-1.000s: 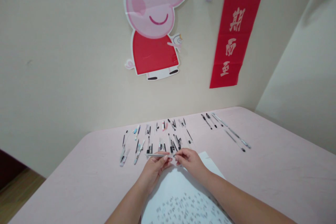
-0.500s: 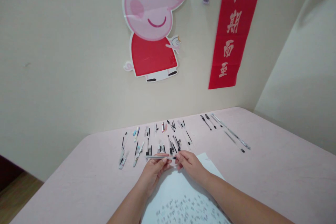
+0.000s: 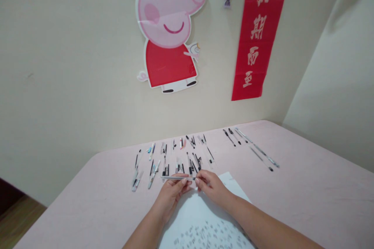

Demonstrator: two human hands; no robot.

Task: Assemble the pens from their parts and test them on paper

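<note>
A slim pen with a clear-grey barrel (image 3: 174, 177) lies nearly level between my two hands, above the far end of a white paper sheet (image 3: 204, 210). My left hand (image 3: 174, 190) is closed around its barrel, thumb on top. At the dark right end of the pen, the fingertips of my right hand (image 3: 209, 184) are pinched. Whether that dark end is a cap or a plug is too small to tell. The lower part of the sheet carries rows of handwritten marks.
Pen parts, such as barrels, caps and dark refills (image 3: 191, 163), lie in groups just beyond my hands. Several whole-looking pens (image 3: 264, 155) rest at the far right of the pink table (image 3: 306, 186). Behind stands a wall with a cartoon pig cutout (image 3: 172, 62) and a red banner (image 3: 257, 39).
The right fingertips have closed in on the dark end of the pen, which shows less now. My left hand keeps its hold. The view has shifted slightly.
</note>
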